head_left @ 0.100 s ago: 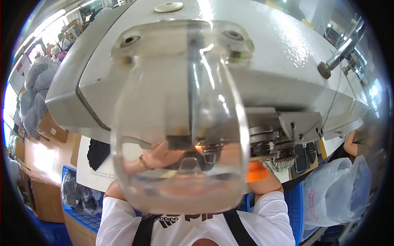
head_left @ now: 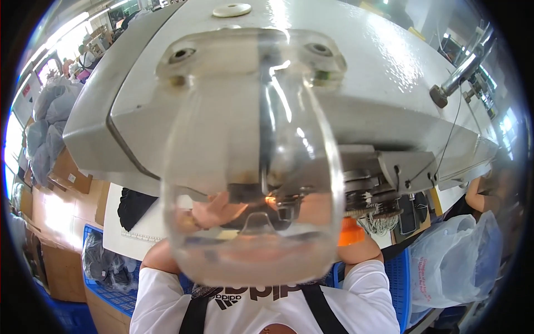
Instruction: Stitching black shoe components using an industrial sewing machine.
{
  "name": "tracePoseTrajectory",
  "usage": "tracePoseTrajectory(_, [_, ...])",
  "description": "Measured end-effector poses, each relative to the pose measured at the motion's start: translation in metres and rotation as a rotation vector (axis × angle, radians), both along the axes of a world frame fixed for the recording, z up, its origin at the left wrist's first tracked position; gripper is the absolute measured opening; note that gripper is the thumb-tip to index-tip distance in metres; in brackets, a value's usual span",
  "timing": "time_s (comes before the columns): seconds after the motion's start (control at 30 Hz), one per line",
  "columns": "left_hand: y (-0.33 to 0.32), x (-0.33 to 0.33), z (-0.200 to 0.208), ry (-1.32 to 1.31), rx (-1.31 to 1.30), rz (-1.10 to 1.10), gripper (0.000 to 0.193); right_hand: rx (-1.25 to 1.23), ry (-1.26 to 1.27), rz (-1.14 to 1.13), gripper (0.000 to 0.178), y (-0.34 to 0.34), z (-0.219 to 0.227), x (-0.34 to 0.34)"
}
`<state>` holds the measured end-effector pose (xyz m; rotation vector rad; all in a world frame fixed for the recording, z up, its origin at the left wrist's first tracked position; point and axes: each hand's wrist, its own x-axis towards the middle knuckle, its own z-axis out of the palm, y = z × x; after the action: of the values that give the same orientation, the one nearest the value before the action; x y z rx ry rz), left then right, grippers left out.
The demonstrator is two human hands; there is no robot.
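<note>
Long white tube lights (head_left: 68, 25) shine above a glossy beige tiled floor (head_left: 60, 214), with probably a bright window (head_left: 11, 145) far left.

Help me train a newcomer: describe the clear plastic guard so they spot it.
Find the big pale sewing machine across the upper picture. In front of its middle sits the clear plastic guard. Unlike the opaque machine behind, it is see-through, with a dark round fixing at each upper corner.

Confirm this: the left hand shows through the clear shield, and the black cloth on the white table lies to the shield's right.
Wrong side: in the head view, the black cloth on the white table lies to the left of the clear shield, not the right. The left hand does show through that shield.
</note>
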<state>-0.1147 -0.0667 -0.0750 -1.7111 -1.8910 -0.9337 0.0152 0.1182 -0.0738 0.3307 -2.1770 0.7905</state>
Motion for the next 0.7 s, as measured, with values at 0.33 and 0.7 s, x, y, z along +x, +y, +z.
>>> tracePoseTrajectory(0.33, [-0.002, -0.001, 0.014, -0.002, 0.036, 0.012, 0.021, 0.019, 0.155, -0.054, 0.022, -0.018, 0.023, 0.007])
tracePoseTrajectory(0.7, [-0.007, -0.011, 0.028, 0.088, -0.035, -0.059, 0.021, 0.26, 0.005, -0.144, 0.018, -0.012, -0.017, 0.007])
